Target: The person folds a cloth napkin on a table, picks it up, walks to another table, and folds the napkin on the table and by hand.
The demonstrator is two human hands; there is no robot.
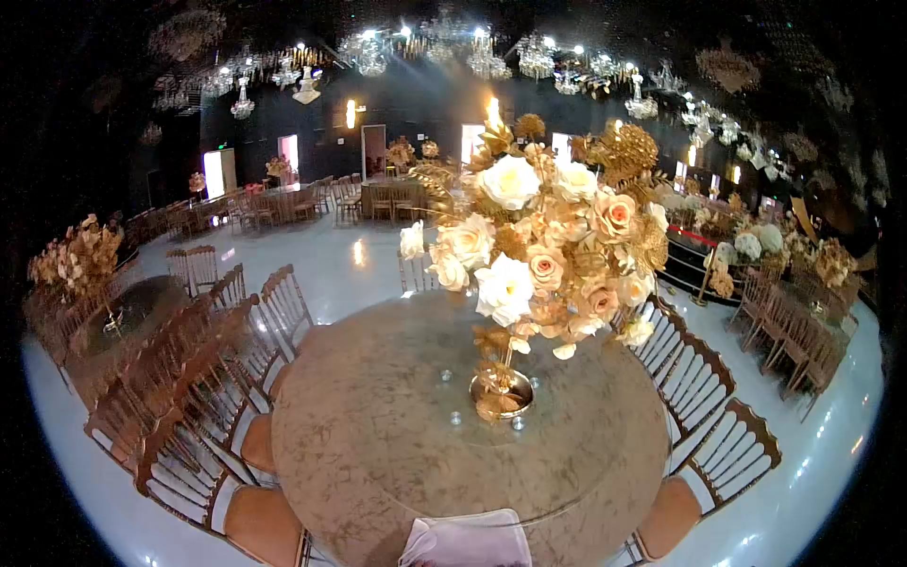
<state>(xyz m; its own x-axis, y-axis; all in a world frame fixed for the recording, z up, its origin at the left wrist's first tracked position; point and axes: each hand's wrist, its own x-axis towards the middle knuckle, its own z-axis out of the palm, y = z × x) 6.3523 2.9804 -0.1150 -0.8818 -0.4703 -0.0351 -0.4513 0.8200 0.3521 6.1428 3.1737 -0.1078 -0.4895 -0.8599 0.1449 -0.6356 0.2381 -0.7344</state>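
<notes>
Neither of my hands shows in the head view. At the bottom edge, a pale pinkish folded cloth lies at the near rim of a round table; its lower part is cut off by the frame. The table has a brown marbled top with a glass turntable. On it, right of the middle, stands a tall flower arrangement of cream, white and peach roses with gold leaves. Its round gold base rests on the glass, with several small clear glass pieces around it.
Wooden spindle-back chairs surround the table, including one at near left and one at near right. More set tables with flowers stand at left and right. Chandeliers hang overhead. A gold post stands at right.
</notes>
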